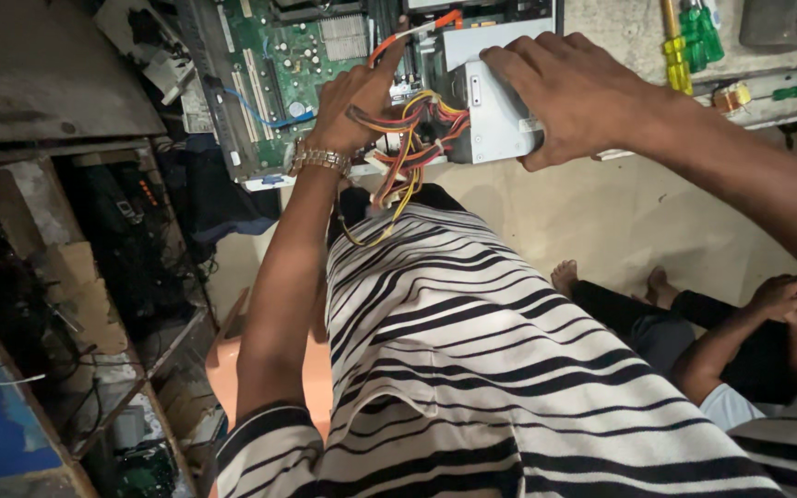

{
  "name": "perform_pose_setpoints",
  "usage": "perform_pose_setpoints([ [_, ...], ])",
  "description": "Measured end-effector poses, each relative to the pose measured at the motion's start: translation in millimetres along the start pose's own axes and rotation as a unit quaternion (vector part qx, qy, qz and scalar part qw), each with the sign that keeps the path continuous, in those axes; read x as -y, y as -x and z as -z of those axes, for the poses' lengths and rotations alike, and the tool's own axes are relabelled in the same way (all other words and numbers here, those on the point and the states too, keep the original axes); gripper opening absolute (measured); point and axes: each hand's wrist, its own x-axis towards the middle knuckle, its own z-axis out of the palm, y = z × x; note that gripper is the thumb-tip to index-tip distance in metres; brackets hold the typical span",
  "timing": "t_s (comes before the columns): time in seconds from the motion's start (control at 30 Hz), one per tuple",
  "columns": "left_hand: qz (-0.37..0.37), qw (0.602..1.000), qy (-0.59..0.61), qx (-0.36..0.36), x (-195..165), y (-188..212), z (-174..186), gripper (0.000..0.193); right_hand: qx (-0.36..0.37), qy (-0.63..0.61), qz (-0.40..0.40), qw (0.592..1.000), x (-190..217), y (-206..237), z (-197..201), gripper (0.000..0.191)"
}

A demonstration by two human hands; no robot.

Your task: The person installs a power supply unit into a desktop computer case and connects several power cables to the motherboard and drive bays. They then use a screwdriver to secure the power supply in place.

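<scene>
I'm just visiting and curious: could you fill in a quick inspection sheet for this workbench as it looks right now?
Surface: pale worktop, worn and stained.
Job's things: grey metal power supply box at the edge of an opened computer; green circuit board exposed.
Clutter: green and yellow screwdrivers on the worktop.
Hands: right hand grips the box from above; left hand, with a metal wristwatch, is in the wires.
Cables: red, yellow and orange wire bundle hangs from the box.
Surroundings: cluttered dark shelves on one side; another person sits on the floor.
</scene>
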Motion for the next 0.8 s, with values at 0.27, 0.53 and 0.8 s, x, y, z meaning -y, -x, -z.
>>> perform_pose_setpoints([
  [0.27, 0.002, 1.000, -0.025, 0.008, 0, -2, -1, 0.100, 0.027, 0.042, -0.028, 0.998, 8, 4, 4, 0.115],
  [0.53, 0.002, 1.000, 0.005, 0.010, 1, 0, 3, 0.091, -0.005, 0.010, 0.005, 1.000, -3, -13, -25, 0.116],
  [0.8, -0.044, 0.999, 0.011, -0.021, 3, 3, 4, 0.081, -0.024, 0.000, 0.036, 0.999, -14, -24, -64, 0.120],
])
